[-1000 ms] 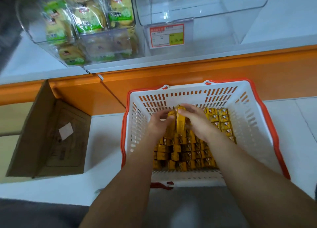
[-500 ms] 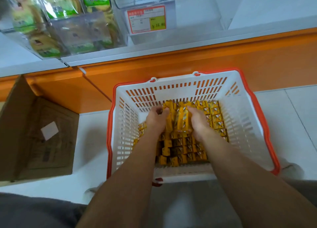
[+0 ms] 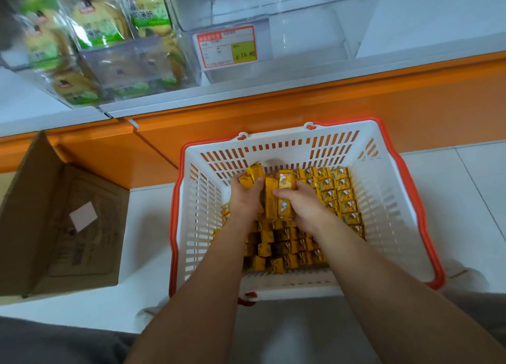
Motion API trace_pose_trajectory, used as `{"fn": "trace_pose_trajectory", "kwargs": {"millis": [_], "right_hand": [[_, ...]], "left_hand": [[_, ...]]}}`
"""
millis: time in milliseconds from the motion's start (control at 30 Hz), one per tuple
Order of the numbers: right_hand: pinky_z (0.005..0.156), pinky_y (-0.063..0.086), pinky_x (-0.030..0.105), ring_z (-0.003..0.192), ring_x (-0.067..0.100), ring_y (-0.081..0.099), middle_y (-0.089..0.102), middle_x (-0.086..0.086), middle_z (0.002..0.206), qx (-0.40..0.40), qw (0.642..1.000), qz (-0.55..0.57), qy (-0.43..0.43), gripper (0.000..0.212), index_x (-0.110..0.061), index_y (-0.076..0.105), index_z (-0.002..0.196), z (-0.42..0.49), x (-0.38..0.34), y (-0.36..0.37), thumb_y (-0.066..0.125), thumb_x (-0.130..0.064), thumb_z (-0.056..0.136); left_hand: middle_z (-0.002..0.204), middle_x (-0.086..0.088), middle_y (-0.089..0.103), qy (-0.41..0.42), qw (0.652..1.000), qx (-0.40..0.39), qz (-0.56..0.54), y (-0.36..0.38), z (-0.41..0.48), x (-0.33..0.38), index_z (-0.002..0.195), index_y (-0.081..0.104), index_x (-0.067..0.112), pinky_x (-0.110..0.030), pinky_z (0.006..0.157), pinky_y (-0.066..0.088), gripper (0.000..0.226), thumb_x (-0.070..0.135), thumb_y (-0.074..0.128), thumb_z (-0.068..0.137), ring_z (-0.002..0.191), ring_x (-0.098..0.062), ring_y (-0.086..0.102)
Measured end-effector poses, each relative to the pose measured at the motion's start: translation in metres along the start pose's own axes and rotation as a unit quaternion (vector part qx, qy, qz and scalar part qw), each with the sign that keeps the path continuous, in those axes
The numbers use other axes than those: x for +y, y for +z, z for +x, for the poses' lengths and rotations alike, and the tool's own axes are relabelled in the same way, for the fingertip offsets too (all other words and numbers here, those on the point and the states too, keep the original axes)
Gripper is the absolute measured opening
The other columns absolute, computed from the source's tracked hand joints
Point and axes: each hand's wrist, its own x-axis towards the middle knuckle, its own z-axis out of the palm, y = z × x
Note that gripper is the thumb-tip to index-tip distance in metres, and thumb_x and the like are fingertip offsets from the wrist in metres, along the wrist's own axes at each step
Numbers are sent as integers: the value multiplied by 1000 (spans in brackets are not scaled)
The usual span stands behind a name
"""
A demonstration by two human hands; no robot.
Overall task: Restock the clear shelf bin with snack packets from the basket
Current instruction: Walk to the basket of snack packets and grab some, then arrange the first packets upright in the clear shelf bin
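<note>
Two hands are down inside the basket (image 3: 394, 199), a white slotted one with a red-orange rim that stands on the pale tiled floor (image 3: 479, 185) at about 5 o'clock from the middle of the view. Yellow snack packets (image 3: 284, 243) cover its bottom in close rows, with more rows running toward its 2 o'clock corner.

At the 12 o'clock end of the basket the hands meet on an upright clutch (image 3: 273, 199) of these packets. The left hand (image 3: 245, 199) grips it from the 9 o'clock side, with a couple of packets sticking up above its knuckles. The right hand (image 3: 304, 207) closes in from the 3 o'clock side, its fingers (image 3: 282, 192) curled over the packet tops. The clutch is held between both hands, low inside the basket walls.

The clear shelf bin (image 3: 301, 15) sits on the shelf at 12 to 1 o'clock, well apart from the hands, with a red-bordered price tag (image 3: 227, 47) on its front. Just beside it at 11 o'clock, a second bin (image 3: 123, 59) holds green-labelled packs. An orange shelf base (image 3: 301, 106) runs between the bins and the basket. An open cardboard box (image 3: 32, 213) lies on the floor at 9 o'clock, near the basket but not touching it.
</note>
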Motion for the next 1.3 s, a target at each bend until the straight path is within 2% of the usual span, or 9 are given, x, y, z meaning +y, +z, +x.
{"fn": "trace_pose_trajectory", "kwargs": {"millis": [133, 233, 300, 400, 567, 733, 900, 967, 1300], "right_hand": [[99, 49, 55, 109, 26, 68, 77, 2, 106, -37, 999, 39, -6, 28, -19, 71, 111, -26, -21, -1, 77, -18, 84], [70, 61, 45, 94, 27, 74, 77, 8, 102, -59, 994, 83, -27, 24, -16, 69, 110, -49, -47, -2, 73, -13, 86], [64, 60, 40, 92, 27, 75, 77, 9, 102, -63, 993, 94, -42, 26, -15, 69, 112, -67, -68, -1, 72, -11, 86], [68, 60, 47, 93, 31, 74, 75, 14, 106, -67, 990, 101, -75, 23, -12, 70, 109, -94, -98, 4, 72, -8, 86], [86, 55, 60, 101, 39, 70, 73, 19, 109, -78, 982, 134, -111, 27, -8, 69, 114, -130, -139, 29, 69, -9, 88], [85, 57, 51, 97, 34, 71, 74, 17, 106, -92, 980, 88, -154, 23, -8, 70, 112, -158, -170, 71, 68, -9, 89], [72, 60, 44, 87, 31, 72, 74, 15, 95, -105, 971, 5, -215, 15, -6, 69, 106, -185, -199, 88, 67, -7, 91], [73, 60, 45, 90, 32, 73, 75, 16, 99, -113, 969, -9, -219, 17, -7, 70, 107, -197, -209, 88, 68, -7, 90], [81, 60, 50, 97, 34, 73, 74, 16, 109, -176, 964, 9, -199, 41, -10, 68, 116, -212, -229, 84, 75, -21, 77]], "left_hand": [[102, 3, 72, 23, 999, -31, -8, -20, -21, 25, 137, 53, 21, -43, 81, 62, 50, 33, 73, 93, 89, -16, 72], [117, -10, 72, 17, 997, -64, -33, -31, -40, 49, 133, 54, 24, -54, 91, 59, 52, 31, 78, 87, 101, -29, 73], [113, -11, 74, 19, 995, -79, -53, -37, -58, 68, 124, 58, 32, -54, 87, 61, 44, 27, 79, 85, 95, -28, 76], [112, -16, 74, 32, 986, -113, -115, -47, -83, 92, 120, 64, 34, -51, 78, 62, 41, 20, 76, 84, 93, -33, 75], [92, -12, 76, 40, 961, -124, -242, -67, -119, 126, 126, 64, 25, -33, 52, 55, 40, 7, 67, 91, 66, -29, 71], [107, -23, 74, 69, 953, -112, -274, -97, -140, 165, 127, 63, 22, -55, 81, 58, 37, 14, 69, 92, 90, -37, 73], [93, -12, 78, 107, 963, -114, -219, -119, -157, 205, 126, 58, 16, -54, 74, 61, 78, 34, 92, 58, 82, -35, 75], [102, -17, 77, 113, 963, -128, -209, -126, -162, 217, 122, 59, 18, -63, 80, 59, 78, 31, 94, 53, 92, -42, 75], [106, -19, 76, 166, 949, -164, -210, -137, -162, 238, 121, 63, 14, -57, 75, 63, 67, 21, 92, 61, 93, -41, 75]]}}
